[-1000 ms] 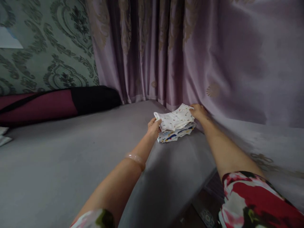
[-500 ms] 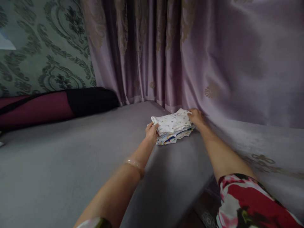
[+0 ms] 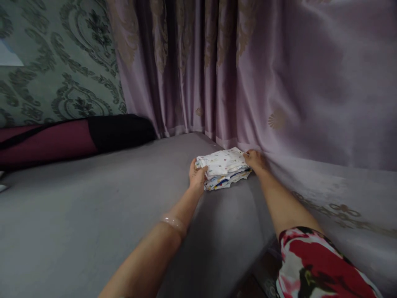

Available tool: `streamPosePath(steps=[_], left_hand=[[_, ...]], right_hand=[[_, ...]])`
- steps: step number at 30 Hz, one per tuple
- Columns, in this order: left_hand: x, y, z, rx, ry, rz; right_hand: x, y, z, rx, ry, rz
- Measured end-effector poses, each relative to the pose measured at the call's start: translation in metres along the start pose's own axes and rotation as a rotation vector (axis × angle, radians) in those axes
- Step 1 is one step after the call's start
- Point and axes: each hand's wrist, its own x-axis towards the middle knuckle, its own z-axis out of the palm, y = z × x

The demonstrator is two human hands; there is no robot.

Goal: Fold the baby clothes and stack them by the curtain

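A small stack of folded, patterned white cloths (image 3: 223,167) lies near the far right corner of a grey bed (image 3: 93,215). My left hand (image 3: 197,176) grips the stack's left end, thumb on top and fingers curled at its side. At the right end, my right hand (image 3: 254,159) pinches the upper folded piece against the lilac curtain. A pale bangle (image 3: 174,221) sits on my left wrist.
A lilac curtain (image 3: 279,82) hangs behind the bed and drapes along its right side. A maroon and black bolster (image 3: 77,138) lies along the green patterned wall (image 3: 56,62). The bed's edge drops to a dark floor (image 3: 257,281) at the lower right.
The top cloth, held slightly raised a second ago, now rests flat on the stack. Both hands have come down with it and stay at its ends.
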Motion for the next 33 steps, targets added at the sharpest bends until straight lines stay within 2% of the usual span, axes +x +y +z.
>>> streamPosePath(steps=[4, 7, 11, 14, 20, 27, 33], left_hand=[[0.000, -0.005, -0.005, 0.097, -0.049, 0.047], [-0.001, -0.008, -0.007, 0.152, -0.060, 0.072], [-0.003, -0.011, -0.010, 0.133, -0.086, 0.100], [-0.005, -0.014, -0.013, 0.115, -0.126, 0.118], [-0.003, -0.025, -0.021, 0.104, -0.172, 0.202], [-0.003, -0.029, -0.023, 0.125, -0.174, 0.225], [-0.004, -0.028, -0.024, 0.118, -0.175, 0.246]], right_hand=[[-0.008, -0.012, -0.008, -0.068, 0.006, -0.010], [-0.014, -0.032, -0.014, -0.071, 0.013, -0.101], [-0.020, -0.060, -0.015, 0.055, -0.130, -0.188], [-0.022, -0.072, -0.009, 0.109, -0.194, -0.148], [-0.019, -0.077, 0.001, 0.064, -0.270, -0.113], [-0.022, -0.077, 0.009, 0.047, -0.194, -0.129], [-0.022, -0.078, 0.000, 0.061, -0.221, -0.162]])
